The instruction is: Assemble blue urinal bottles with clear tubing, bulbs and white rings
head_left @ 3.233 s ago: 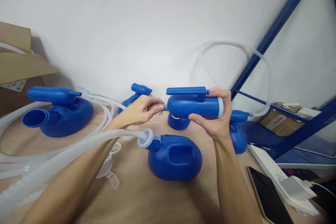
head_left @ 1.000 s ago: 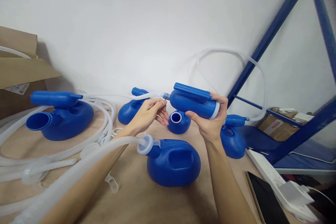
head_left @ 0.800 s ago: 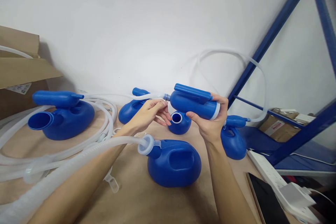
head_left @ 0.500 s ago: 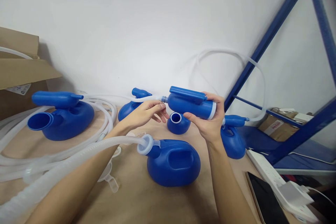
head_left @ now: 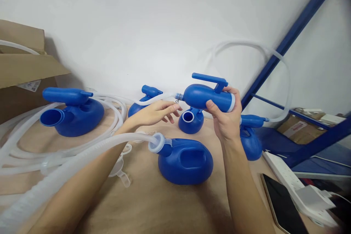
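My right hand (head_left: 227, 119) grips a blue plastic bottle (head_left: 207, 98) with a handle and a pale rim, held sideways above the table. A clear hose (head_left: 164, 97) is fitted on its narrow nozzle, and a thin dark wire (head_left: 178, 98) is looped around that joint. Just below the wire, my left hand (head_left: 155, 112) is open with its fingers apart; whether a fingertip touches the wire is unclear. Underneath stands a small blue container (head_left: 195, 121) with a round white-rimmed mouth. Nearer me is a blue urinal bottle (head_left: 186, 162) with a ribbed hose (head_left: 109, 142) in its neck.
More blue bottles stand at left (head_left: 79, 120), back (head_left: 137, 106) and right (head_left: 251, 144). Coiled clear hoses (head_left: 117, 113) and a cardboard box (head_left: 24, 67) occupy the left. Clear plastic caps (head_left: 117, 168), a phone (head_left: 283, 204), a power strip (head_left: 285, 172) and blue shelving (head_left: 296, 25) are also around.
The bottle in my right hand has risen and turned, so its handle stands up more. My left hand's fingers have spread away from the wire. The view has shifted slightly.
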A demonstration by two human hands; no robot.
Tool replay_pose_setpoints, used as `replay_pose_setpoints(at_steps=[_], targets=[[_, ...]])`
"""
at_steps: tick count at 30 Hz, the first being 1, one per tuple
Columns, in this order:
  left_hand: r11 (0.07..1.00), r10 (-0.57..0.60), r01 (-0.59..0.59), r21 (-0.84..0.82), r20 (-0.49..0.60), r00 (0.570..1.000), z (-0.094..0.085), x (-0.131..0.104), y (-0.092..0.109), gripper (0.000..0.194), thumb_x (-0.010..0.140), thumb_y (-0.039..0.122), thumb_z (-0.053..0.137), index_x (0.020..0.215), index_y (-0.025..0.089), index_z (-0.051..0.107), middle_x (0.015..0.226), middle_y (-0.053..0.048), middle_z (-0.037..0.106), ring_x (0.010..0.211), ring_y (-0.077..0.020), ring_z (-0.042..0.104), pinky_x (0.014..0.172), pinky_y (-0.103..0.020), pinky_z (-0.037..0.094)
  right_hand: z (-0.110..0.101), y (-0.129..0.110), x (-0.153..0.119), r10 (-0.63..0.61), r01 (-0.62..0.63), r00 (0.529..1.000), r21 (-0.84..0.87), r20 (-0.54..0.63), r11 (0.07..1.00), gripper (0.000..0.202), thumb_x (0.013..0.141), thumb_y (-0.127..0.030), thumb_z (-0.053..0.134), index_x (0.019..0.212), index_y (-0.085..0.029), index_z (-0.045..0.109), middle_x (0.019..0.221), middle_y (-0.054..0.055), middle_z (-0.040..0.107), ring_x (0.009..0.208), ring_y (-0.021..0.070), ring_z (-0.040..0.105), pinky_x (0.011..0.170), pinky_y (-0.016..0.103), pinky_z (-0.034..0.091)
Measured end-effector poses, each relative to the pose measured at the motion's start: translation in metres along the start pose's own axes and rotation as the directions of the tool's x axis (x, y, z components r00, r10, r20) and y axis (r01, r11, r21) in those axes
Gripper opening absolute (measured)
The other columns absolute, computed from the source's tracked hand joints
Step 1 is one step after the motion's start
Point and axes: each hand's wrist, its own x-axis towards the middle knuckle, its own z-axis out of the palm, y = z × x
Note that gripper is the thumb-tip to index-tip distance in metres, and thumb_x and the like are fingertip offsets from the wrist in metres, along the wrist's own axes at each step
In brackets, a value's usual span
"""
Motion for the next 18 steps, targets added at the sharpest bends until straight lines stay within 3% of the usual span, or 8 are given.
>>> replay_pose_setpoints(at_steps=[3, 5, 8, 10, 12, 14, 16, 18], targets=[[0.966, 0.104, -0.065, 0.252, -0.144, 0.984, -0.015, -0.014, 0.016, 0.047, 0.094, 0.062, 0.061, 0.096, 0.016, 0.073, 0.090, -0.008, 0.075, 0.082, -0.0212, 0.073, 0.075, -0.033, 0.057, 0.005, -0.011, -0.002, -0.118, 0.118, 0.993, -0.142, 0.011, 0.983, 0.055, 0.072, -0.046, 0.089, 0.113, -0.027, 0.058, 0.118, 0.005, 0.059, 0.113, 0.0283, 0.061, 0.099, 0.049, 0.054], [0.919, 0.269, -0.149, 0.365, -0.305, 0.913, -0.022, -0.024, 0.029, 0.051, 0.083, 0.060, 0.075, 0.112, 0.018, 0.072, 0.104, -0.009, 0.075, 0.098, -0.0250, 0.071, 0.084, -0.036, 0.058, 0.015, -0.021, -0.009, -0.116, 0.133, 0.986, -0.144, 0.120, 0.981, 0.055, 0.071, -0.044, 0.090, 0.112, -0.027, 0.060, 0.116, 0.004, 0.061, 0.116, 0.0291, 0.061, 0.104, 0.050, 0.051], [0.871, 0.354, -0.229, 0.435, -0.231, 0.907, -0.029, -0.036, 0.042, 0.082, 0.068, 0.057, 0.088, 0.138, 0.025, 0.061, 0.131, -0.010, 0.068, 0.118, -0.0298, 0.066, 0.095, -0.040, 0.056, 0.034, -0.031, -0.024, -0.062, 0.075, 0.953, -0.032, 0.298, 0.997, 0.066, 0.072, -0.045, 0.090, 0.126, -0.030, 0.056, 0.125, 0.006, 0.061, 0.123, 0.0300, 0.058, 0.110, 0.051, 0.049], [0.869, 0.308, -0.220, 0.442, -0.136, 0.942, -0.035, -0.042, 0.045, 0.074, 0.071, 0.057, 0.087, 0.135, 0.026, 0.065, 0.127, -0.009, 0.071, 0.113, -0.0296, 0.068, 0.093, -0.039, 0.057, 0.044, -0.028, -0.032, -0.015, -0.023, 0.928, 0.098, 0.372, 0.995, 0.092, 0.072, -0.050, 0.090, 0.147, -0.038, 0.037, 0.138, 0.007, 0.056, 0.130, 0.0298, 0.056, 0.111, 0.052, 0.049], [0.881, 0.303, -0.196, 0.430, -0.197, 0.932, -0.043, -0.048, 0.045, 0.063, 0.074, 0.055, 0.086, 0.128, 0.025, 0.070, 0.121, -0.007, 0.073, 0.109, -0.0290, 0.070, 0.088, -0.037, 0.059, 0.051, -0.017, -0.032, 0.040, -0.174, 0.877, 0.238, 0.480, 0.955, 0.121, 0.071, -0.057, 0.089, 0.157, -0.048, 0.005, 0.149, 0.007, 0.048, 0.133, 0.0285, 0.055, 0.109, 0.053, 0.051], [0.894, 0.363, -0.207, 0.398, -0.372, 0.854, -0.055, -0.054, 0.041, 0.062, 0.073, 0.054, 0.088, 0.125, 0.026, 0.070, 0.122, -0.006, 0.073, 0.112, -0.0300, 0.069, 0.088, -0.037, 0.059, 0.058, 0.000, -0.023, 0.109, -0.324, 0.766, 0.233, 0.634, 0.917, 0.124, 0.074, -0.062, 0.084, 0.158, -0.050, -0.007, 0.150, 0.007, 0.048, 0.132, 0.0276, 0.057, 0.107, 0.054, 0.052], [0.896, 0.424, -0.260, 0.360, -0.517, 0.743, -0.068, -0.058, 0.035, 0.063, 0.070, 0.051, 0.090, 0.124, 0.027, 0.069, 0.123, -0.006, 0.072, 0.118, -0.0314, 0.066, 0.093, -0.039, 0.059, 0.070, 0.019, -0.009, 0.212, -0.341, 0.587, 0.001, 0.781, 0.940, 0.099, 0.084, -0.061, 0.075, 0.161, -0.040, 0.016, 0.138, 0.010, 0.059, 0.129, 0.0284, 0.060, 0.107, 0.055, 0.050], [0.891, 0.453, -0.333, 0.308, -0.588, 0.670, -0.080, -0.059, 0.024, 0.064, 0.067, 0.049, 0.093, 0.123, 0.029, 0.069, 0.121, -0.005, 0.071, 0.121, -0.0332, 0.065, 0.097, -0.044, 0.059, 0.093, 0.039, 0.002, 0.277, -0.153, 0.344, -0.237, 0.897, 0.959, 0.076, 0.085, -0.057, 0.075, 0.150, -0.029, 0.047, 0.132, 0.012, 0.066, 0.125, 0.0320, 0.061, 0.109, 0.056, 0.047]])
